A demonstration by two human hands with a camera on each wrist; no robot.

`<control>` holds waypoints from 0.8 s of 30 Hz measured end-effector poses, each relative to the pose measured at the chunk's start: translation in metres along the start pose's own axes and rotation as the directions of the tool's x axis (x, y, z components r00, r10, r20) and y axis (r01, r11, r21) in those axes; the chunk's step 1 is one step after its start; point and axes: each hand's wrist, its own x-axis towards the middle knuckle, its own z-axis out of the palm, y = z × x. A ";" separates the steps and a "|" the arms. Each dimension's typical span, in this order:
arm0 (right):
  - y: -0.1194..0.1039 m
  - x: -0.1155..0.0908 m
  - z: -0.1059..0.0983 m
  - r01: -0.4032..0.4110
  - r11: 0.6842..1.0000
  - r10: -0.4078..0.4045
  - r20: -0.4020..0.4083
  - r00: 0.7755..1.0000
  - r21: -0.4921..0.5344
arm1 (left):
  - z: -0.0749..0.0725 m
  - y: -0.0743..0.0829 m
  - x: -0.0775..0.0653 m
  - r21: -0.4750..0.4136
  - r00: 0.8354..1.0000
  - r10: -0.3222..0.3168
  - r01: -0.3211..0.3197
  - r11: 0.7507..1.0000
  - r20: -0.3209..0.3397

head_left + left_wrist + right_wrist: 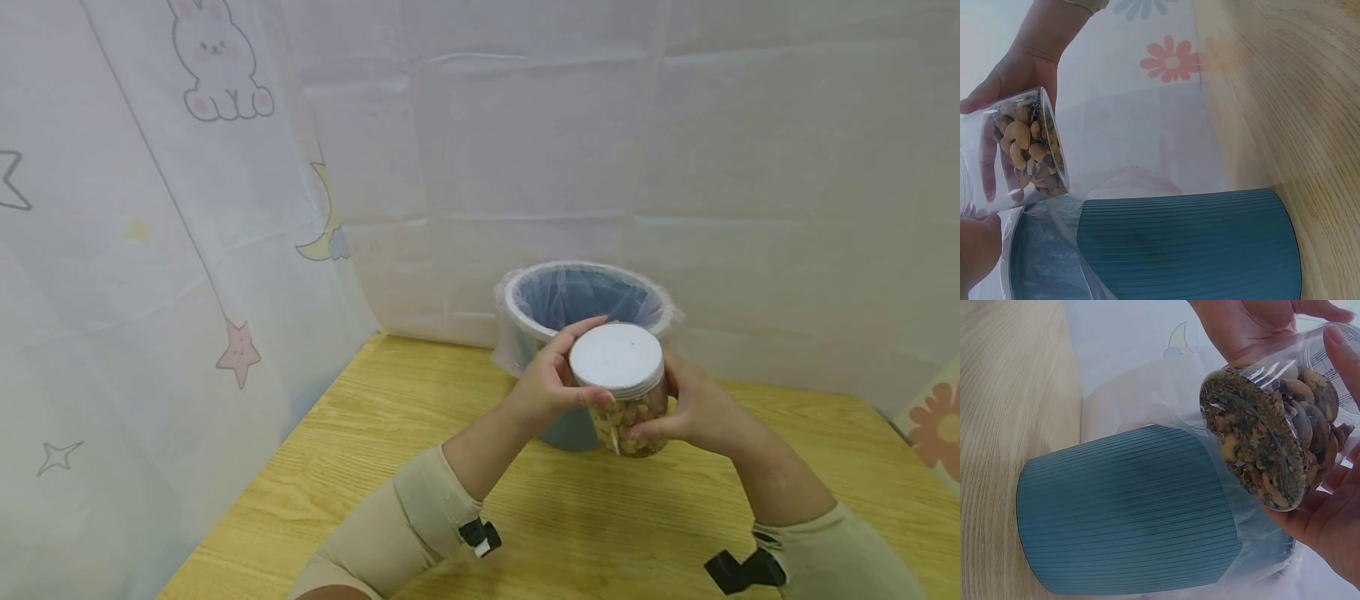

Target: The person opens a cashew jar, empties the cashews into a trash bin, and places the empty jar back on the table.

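A clear plastic jar (pixel 630 425) with a white screw lid (pixel 617 358) is held up in front of the bin, above the table. Cashew nuts fill its lower part, and dark crumbs lie against its base in the right wrist view. My left hand (pixel 551 379) grips it at the lid's edge, thumb in front and fingers behind. Lower down, my right hand (pixel 701 408) holds the jar's body from the right, with its thumb across the front. Part of the right hand's fingers is hidden behind the jar in the head view.
A blue-green ribbed bin (pixel 1122 512) stands on the wood-grain table (pixel 360 433) just behind the jar. Its pale rim (pixel 517 308) carries a clear plastic liner (pixel 506 350) that hangs over the outside. Printed cloth walls (pixel 525 150) close off the back and left side.
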 end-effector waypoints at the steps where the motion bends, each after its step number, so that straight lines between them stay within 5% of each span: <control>1: 0.000 0.000 0.000 -0.002 1.000 0.002 -0.001 1.000 -0.003 | 0.000 0.000 0.000 0.003 1.000 0.000 0.000 1.000 -0.003; 24: -0.001 0.000 0.003 0.025 0.999 -0.025 0.003 1.000 0.022 | -0.005 0.009 -0.003 -0.028 0.998 0.024 -0.026 0.999 -0.060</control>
